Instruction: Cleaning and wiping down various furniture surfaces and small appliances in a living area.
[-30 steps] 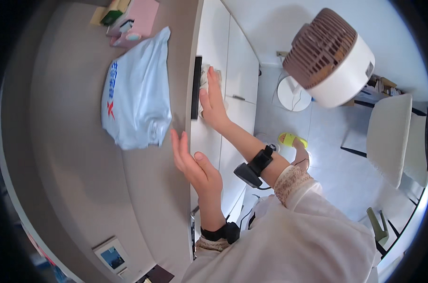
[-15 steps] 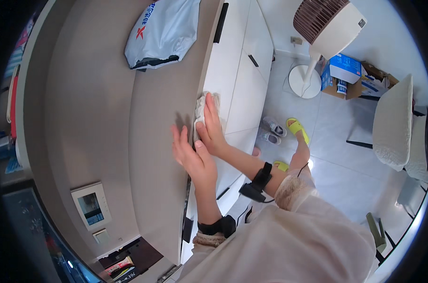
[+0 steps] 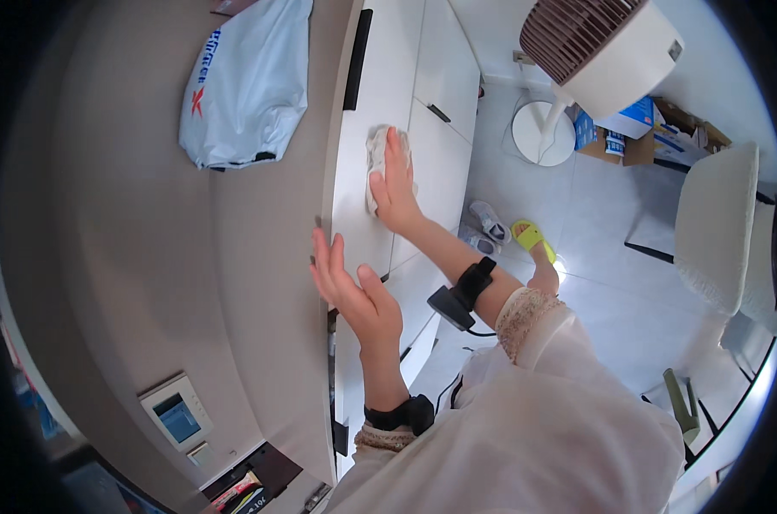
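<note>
- Head view: grey-brown counter (image 3: 277,300) stretches along 9 o'clock, beside a white cabinet (image 3: 444,158) at 12
- White fan (image 3: 607,68) with brown grille stands near 1 o'clock
- Pale plastic bag (image 3: 256,94) lies on the counter at 11 o'clock
- Left hand (image 3: 358,295), fingers slightly apart, by the counter's edge toward 7 o'clock
- Right hand (image 3: 396,184), flat, thumb apart, covers a crumpled white cloth (image 3: 375,154) against the cabinet toward 12 o'clock

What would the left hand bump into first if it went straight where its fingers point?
Probably the pale plastic bag on the grey countertop; depth is unclear, so the left hand might brush the countertop itself first, or pass over the bag.
</note>
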Available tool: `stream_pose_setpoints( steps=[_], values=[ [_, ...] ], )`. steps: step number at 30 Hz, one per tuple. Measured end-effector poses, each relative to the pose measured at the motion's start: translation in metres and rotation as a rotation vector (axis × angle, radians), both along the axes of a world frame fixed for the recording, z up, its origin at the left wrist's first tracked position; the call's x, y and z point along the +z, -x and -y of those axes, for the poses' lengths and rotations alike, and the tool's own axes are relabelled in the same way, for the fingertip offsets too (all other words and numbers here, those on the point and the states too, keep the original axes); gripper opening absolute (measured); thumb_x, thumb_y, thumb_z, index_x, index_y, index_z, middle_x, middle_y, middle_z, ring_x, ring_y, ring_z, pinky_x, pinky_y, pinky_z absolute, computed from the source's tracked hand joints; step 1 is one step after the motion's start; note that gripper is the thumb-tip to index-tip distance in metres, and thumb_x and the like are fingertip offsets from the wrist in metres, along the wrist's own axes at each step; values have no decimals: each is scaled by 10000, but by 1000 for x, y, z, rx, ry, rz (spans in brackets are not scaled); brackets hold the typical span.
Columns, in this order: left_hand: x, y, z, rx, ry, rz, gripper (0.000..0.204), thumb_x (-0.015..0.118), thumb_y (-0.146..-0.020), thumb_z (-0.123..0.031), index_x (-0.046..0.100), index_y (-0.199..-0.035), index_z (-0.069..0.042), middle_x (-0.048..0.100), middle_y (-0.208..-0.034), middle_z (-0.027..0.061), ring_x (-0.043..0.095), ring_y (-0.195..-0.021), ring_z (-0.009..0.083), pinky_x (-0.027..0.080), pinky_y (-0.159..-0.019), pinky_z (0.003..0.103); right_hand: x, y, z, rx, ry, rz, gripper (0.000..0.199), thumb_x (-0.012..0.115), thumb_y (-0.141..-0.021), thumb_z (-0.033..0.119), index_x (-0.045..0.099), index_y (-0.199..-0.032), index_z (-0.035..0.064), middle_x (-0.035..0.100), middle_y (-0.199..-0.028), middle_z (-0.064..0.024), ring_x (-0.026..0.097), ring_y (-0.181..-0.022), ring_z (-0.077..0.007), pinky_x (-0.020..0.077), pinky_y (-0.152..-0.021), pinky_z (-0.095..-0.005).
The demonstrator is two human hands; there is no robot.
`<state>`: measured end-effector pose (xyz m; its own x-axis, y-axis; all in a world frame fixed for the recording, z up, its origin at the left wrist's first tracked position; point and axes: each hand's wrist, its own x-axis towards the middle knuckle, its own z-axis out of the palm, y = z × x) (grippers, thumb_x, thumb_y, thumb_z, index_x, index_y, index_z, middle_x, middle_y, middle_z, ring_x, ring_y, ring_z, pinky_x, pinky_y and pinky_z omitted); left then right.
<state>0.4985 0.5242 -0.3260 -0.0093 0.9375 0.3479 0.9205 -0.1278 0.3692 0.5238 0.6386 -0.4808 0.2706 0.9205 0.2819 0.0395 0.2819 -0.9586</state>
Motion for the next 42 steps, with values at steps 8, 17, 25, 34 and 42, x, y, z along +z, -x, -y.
stream_pose_setpoints(
  steps=[8,17,25,34,42],
  values=[
    [-7,-15,-43,51,-226,79,358,267,-969,-182,446,-1207,17,351,-1394,242,323,-1301,368,150,-1059,504,-26,-42,-87,-42,102,-75,615,270,-972,357,115,-1434,-18,105,-1511,-184,85,-1398,-343,51,-1106,-468],
    [-17,-13,-52,-18,-302,29,318,280,-969,-177,493,-1117,7,442,-1318,245,404,-1250,366,205,-1032,468,-38,-49,-115,-37,244,-160,643,263,-970,382,93,-1434,-30,121,-1506,-189,97,-1397,-332,65,-1117,-411],
    [-6,1,-33,-79,-338,133,329,272,-975,-187,474,-1137,17,430,-1319,272,404,-1250,389,210,-1049,498,-35,-18,-49,-37,226,-188,646,288,-967,354,96,-1420,-65,114,-1498,-217,85,-1395,-345,72,-1124,-397],
    [26,57,53,-148,-421,82,338,259,-981,-162,437,-1177,46,387,-1353,255,400,-1250,351,316,-1037,430,-31,34,54,-29,205,-186,614,299,-972,295,108,-1404,-97,152,-1482,-241,128,-1384,-361,100,-1120,-408],
    [43,124,143,-18,-375,253,360,302,-972,-162,415,-1224,70,360,-1369,265,387,-1251,363,279,-1048,446,18,26,131,120,445,-435,457,351,-966,326,470,-1244,-17,550,-1081,-95,483,-1011,-178,348,-925,-280]
  ],
)
